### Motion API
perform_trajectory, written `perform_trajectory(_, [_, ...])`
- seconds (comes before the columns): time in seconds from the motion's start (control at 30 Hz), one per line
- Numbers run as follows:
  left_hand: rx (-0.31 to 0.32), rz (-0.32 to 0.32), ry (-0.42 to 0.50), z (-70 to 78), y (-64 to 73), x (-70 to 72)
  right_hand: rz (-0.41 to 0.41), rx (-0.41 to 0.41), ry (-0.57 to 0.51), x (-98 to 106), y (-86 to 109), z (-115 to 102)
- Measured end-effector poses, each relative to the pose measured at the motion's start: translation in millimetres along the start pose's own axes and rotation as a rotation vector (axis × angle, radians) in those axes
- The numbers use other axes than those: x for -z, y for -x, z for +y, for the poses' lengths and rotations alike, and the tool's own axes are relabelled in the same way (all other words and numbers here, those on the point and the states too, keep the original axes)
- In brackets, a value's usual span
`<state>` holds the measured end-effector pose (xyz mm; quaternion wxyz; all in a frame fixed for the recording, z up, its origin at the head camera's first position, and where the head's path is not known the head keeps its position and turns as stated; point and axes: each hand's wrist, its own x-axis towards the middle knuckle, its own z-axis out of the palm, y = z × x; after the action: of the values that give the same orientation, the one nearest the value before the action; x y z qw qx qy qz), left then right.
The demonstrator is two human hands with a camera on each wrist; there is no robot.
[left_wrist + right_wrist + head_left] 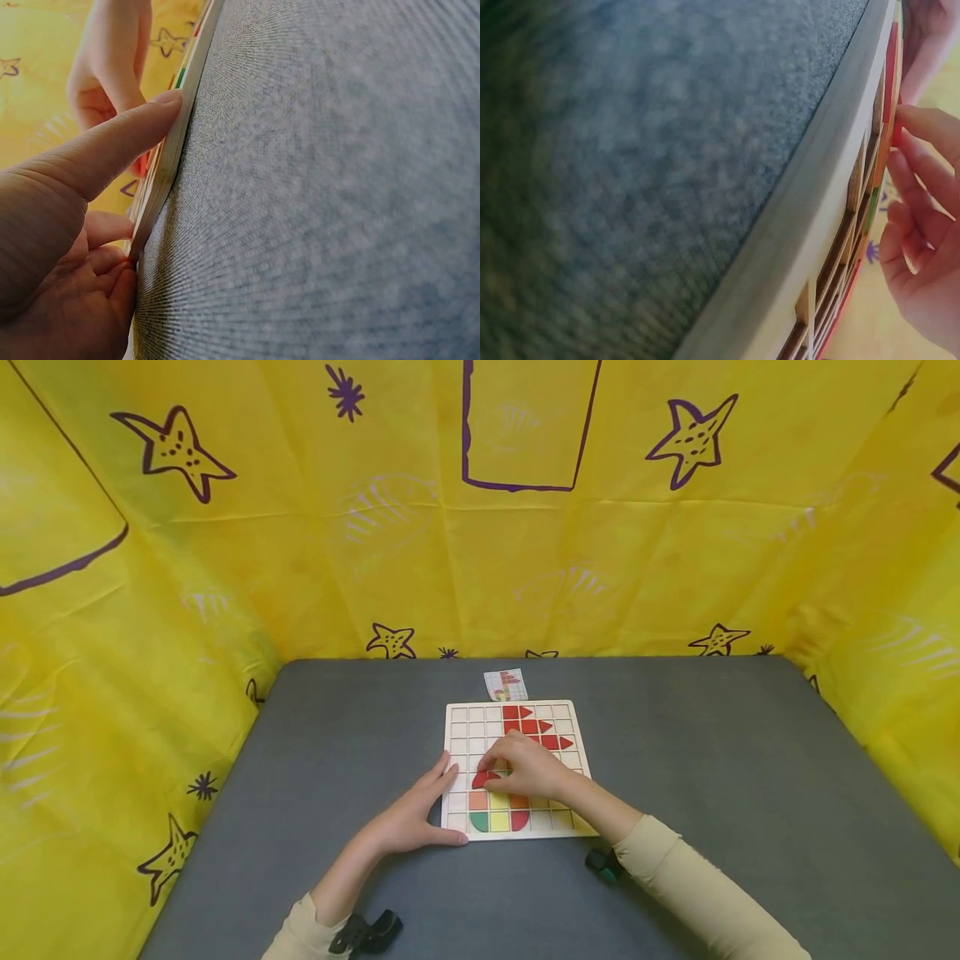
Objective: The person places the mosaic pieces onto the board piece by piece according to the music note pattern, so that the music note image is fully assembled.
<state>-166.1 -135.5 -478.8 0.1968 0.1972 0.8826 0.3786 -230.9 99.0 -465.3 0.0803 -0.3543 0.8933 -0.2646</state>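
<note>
A square wooden grid board [459, 735] lies on the table with coloured tiles in some of its cells. My left hand [412, 817] rests at its near left corner, thumb [154, 116] against the near edge and fingers along the left side. Over the middle of the board, my right hand [528, 768] pinches a red round-edged tile [480, 781] between thumb and fingertips, low at the grid. Below it show an orange square tile [478, 801], yellow tiles and a green round-cornered tile [480, 821]. Part of the grid is hidden under the right hand.
Red square and pointed tiles [531, 727] form rows in the board's upper right. A small printed card [512, 683] with a coloured pattern lies just beyond the far edge. The grey tabletop [712, 760] is bordered by yellow patterned cloth [420, 568].
</note>
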Motion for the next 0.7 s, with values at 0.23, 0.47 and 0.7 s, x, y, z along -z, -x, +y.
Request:
perform_trajectory(0.23, [-0.008,0.005,-0.008,-0.1,0.3,0.2,-0.013,-0.005,0.019,-1.1,0.0,-1.6])
perform_trajectory(0.47, [-0.024,0.012,-0.017,-0.8,0.0,-0.5,-0.012,0.020,0.045,-3.0,0.9,-2.2])
perform_trajectory(0.7, [-0.022,0.011,-0.014,-0.8,-0.1,-1.1,-0.004,0.030,0.066,-2.2,1.5,-4.3])
